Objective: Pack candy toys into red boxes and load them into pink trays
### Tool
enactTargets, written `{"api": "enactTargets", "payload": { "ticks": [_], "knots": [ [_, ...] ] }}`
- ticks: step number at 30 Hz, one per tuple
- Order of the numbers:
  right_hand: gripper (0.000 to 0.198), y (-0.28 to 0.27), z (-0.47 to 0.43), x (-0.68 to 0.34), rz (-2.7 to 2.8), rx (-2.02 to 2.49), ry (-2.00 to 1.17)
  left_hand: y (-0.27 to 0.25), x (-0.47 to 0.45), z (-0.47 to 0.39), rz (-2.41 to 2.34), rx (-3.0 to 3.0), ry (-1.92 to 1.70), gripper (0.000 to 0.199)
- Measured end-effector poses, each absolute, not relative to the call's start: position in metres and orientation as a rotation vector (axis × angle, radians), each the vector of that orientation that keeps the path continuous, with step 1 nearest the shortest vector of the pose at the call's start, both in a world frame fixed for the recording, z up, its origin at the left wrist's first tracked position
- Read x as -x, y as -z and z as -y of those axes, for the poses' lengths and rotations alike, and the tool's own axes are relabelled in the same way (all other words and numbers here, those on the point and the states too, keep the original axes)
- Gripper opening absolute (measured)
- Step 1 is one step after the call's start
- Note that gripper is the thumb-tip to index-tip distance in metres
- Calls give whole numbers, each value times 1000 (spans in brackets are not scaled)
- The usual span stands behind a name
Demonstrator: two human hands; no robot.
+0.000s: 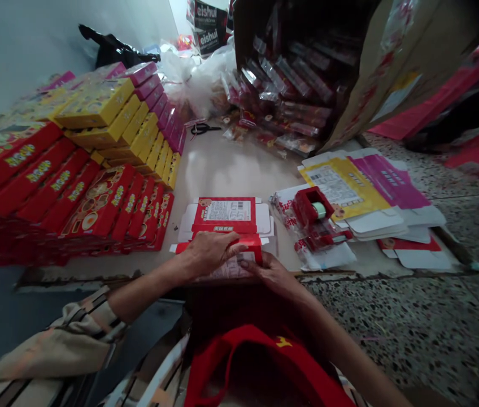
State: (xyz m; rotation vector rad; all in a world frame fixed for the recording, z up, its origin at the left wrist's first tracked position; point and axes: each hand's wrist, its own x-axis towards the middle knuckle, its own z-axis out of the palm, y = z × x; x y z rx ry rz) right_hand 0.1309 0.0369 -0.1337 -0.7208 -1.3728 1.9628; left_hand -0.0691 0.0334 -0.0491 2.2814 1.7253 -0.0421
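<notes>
A flat red carton blank (227,217) with a white barcode panel lies on the pale board (222,167) in front of me. My left hand (210,252) presses its fingers over the blank's near red flap (249,242). On the right side, my right hand (270,271) grips the same near edge from below. Both hands hold the blank while the flap stands folded up.
Rows of filled red boxes (74,198) and yellow boxes (108,116) stack at the left. A red tape dispenser (316,217) and flat yellow and pink blanks (362,186) lie right. Scissors (203,129) and an open cardboard box of wrapped packets (294,85) sit behind.
</notes>
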Motion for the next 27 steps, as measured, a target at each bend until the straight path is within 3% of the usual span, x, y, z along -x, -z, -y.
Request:
{"api": "enactTargets", "payload": {
  "ticks": [6, 9, 12, 14, 17, 21, 25, 27],
  "knots": [
    [54, 144, -43, -118, 1117, 753, -1966, 65, 82, -81, -1584, -1998, -158, 48],
    [54, 136, -36, -120, 1116, 974, -1517, 46, 84, -85, -1793, -1964, -413, 40],
    [79, 119, -33, -119, 1113, 1105, -1105, 22, 75, -70, -1817, -1657, -914, 40],
    [93, 105, -39, -114, 1076, 980, -1205, 14, 63, -55, -1622, -1344, -1112, 43],
    [92, 85, -53, -104, 1001, 781, -1474, 17, 49, -30, -1471, -1090, -1249, 52],
    [98, 70, -55, -106, 1024, 657, -1767, 38, 52, -8, -1576, -1098, -1521, 82],
    [87, 78, -41, -116, 1044, 655, -2024, 63, 60, 6, -1499, -1026, -1503, 61],
    [71, 87, -39, -117, 1051, 732, -2026, 74, 59, 12, -1461, -979, -1496, 50]
  ]
}}
